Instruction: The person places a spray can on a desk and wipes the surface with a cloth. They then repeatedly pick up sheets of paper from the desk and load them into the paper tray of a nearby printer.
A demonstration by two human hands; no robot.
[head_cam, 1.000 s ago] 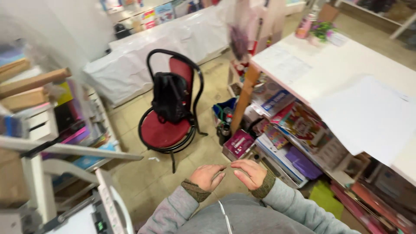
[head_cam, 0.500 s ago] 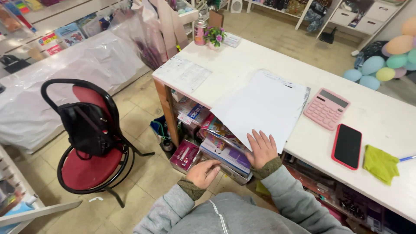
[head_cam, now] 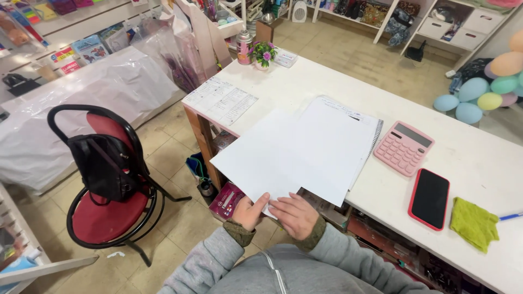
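Both hands pinch the near corner of a large white sheet at the desk edge.

Left hand (head_cam: 249,212) closed on the corner of the white paper sheet (head_cam: 289,155), thumb on top; right hand (head_cam: 295,215) just beside it, fingers curled flat over the same corner — looks like a two-handed grip to keep the big sheet from flopping. Sheet overhangs the white desk (head_cam: 479,158), far side lying over a spiral notebook (head_cam: 357,122). To the right, well apart: pink calculator (head_cam: 403,148), red-cased phone (head_cam: 430,198), green cloth (head_cam: 474,224). Left on the floor — red chair (head_cam: 101,218) with a black bag (head_cam: 103,166) on its seat.
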